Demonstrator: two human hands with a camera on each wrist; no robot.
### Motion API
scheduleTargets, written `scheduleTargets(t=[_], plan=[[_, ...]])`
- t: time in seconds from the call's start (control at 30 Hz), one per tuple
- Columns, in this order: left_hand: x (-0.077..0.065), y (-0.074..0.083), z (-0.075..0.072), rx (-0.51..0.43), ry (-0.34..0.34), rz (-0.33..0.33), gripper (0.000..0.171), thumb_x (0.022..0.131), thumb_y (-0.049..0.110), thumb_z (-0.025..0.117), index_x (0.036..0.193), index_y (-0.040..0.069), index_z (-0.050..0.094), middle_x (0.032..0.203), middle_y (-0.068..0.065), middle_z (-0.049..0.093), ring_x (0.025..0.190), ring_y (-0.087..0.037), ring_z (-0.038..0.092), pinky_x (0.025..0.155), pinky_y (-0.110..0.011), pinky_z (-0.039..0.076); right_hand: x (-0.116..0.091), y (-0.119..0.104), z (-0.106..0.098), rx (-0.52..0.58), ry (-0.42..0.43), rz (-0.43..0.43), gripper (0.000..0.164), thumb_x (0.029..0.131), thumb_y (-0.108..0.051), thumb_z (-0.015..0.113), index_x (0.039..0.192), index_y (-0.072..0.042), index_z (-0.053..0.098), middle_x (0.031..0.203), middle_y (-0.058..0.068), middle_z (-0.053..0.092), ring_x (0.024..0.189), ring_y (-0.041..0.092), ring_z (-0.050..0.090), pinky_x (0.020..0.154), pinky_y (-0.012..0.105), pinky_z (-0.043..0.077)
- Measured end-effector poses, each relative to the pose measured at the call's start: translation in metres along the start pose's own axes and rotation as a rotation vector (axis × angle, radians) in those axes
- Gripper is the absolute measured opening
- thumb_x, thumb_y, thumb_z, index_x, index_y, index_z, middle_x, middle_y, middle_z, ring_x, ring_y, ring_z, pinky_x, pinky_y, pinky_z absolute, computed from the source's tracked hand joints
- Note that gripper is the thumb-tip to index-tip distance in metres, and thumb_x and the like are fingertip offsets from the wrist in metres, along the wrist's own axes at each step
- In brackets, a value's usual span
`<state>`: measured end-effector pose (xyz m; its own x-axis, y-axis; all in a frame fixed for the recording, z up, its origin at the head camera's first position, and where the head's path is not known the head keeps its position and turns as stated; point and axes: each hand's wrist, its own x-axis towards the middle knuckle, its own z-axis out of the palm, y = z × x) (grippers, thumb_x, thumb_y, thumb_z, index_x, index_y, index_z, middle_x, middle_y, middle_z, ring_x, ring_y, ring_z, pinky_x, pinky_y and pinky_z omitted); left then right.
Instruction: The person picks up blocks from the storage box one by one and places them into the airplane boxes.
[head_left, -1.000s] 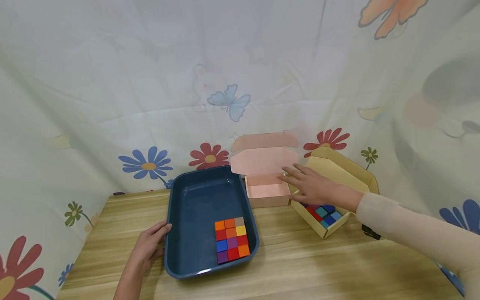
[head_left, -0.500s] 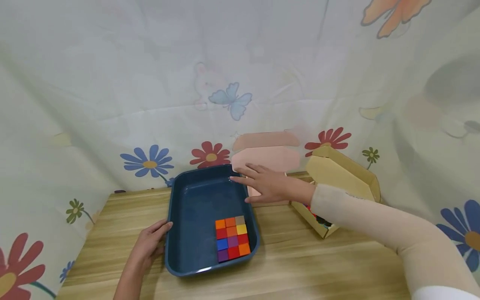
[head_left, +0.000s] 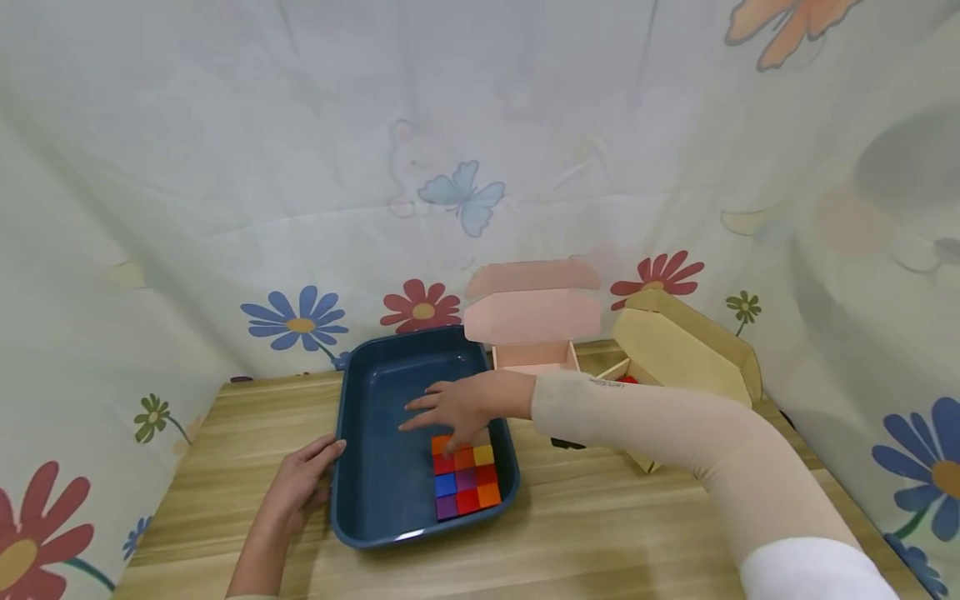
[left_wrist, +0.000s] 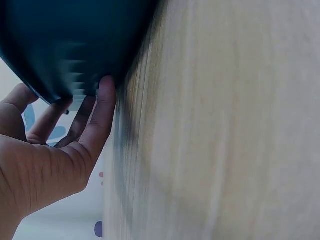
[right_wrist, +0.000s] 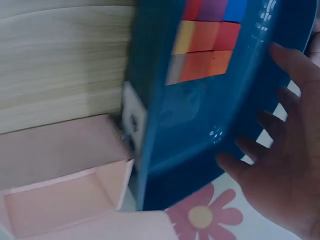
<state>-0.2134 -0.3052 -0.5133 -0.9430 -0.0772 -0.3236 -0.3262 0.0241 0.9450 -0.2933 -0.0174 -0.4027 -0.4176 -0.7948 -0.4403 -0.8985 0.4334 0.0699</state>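
A dark blue tray (head_left: 382, 487) rests on the wooden table, with several coloured cubes (head_left: 467, 481) set in tight rows in its near right corner. At the tray's left side my left hand (head_left: 300, 483) holds the rim, thumb over the edge and fingers against the outer wall (left_wrist: 75, 55). My right hand (head_left: 468, 402) hovers over the tray, fingers spread and nothing in them. Its fingertips overlap the far row of cubes in the head view; the right wrist view shows the palm (right_wrist: 285, 170) apart from the cubes (right_wrist: 207, 40).
An open pink box (head_left: 534, 317) stands just right of the tray, its lid raised against the patterned cloth. Farther right is an open yellow-brown box (head_left: 686, 350) with a red piece (head_left: 627, 380) visible; my right sleeve (head_left: 637, 421) covers part of both boxes.
My right hand has swept left, from over the yellow-brown box past the pink box to above the tray. My left hand keeps its hold on the tray's rim.
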Motion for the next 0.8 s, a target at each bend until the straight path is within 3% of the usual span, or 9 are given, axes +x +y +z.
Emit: scheduleTargets(t=[0.1,0.23,0.5,0.8], plan=[[0.000,0.000,0.000,-0.002,0.001,-0.002,0.069,0.100,0.034,0.067,0.156,0.004,0.039,0.147,-0.019,0.051,0.106,-0.014,0.065,0.088,-0.043,0.059,0.011,-0.007,-0.003,0.017,-0.107,-0.001,0.077,0.097,-0.045,0.065,0.160,-0.045,0.022,0.169,-0.012,0.014,0.154,0.023,0.017,0.116,0.046,0.038],[-0.001,0.002,0.000,0.003,0.005,0.000,0.072,0.099,0.036,0.069,0.156,0.004,0.039,0.146,-0.018,0.052,0.105,-0.013,0.066,0.088,-0.043,0.059,0.020,-0.011,-0.004,0.027,-0.184,-0.008,0.080,0.095,-0.039,0.071,0.158,-0.050,0.024,0.169,-0.014,0.014,0.152,0.021,0.020,0.116,0.046,0.037],[-0.001,0.002,0.001,0.002,-0.002,-0.003,0.072,0.099,0.037,0.068,0.156,0.004,0.038,0.146,-0.017,0.052,0.105,-0.012,0.066,0.088,-0.042,0.059,0.029,-0.013,0.002,0.054,-0.240,0.008,0.079,0.091,-0.031,0.078,0.152,-0.054,0.034,0.163,-0.015,0.025,0.143,0.018,0.032,0.109,0.039,0.044],[-0.002,0.002,0.001,0.008,0.001,0.009,0.071,0.100,0.035,0.067,0.156,0.002,0.037,0.151,-0.023,0.045,0.106,-0.012,0.065,0.088,-0.041,0.059,0.034,-0.014,0.008,0.007,-0.231,-0.061,0.057,0.092,-0.026,0.078,0.143,-0.036,0.055,0.144,-0.007,0.044,0.123,0.015,0.046,0.101,0.032,0.050]])
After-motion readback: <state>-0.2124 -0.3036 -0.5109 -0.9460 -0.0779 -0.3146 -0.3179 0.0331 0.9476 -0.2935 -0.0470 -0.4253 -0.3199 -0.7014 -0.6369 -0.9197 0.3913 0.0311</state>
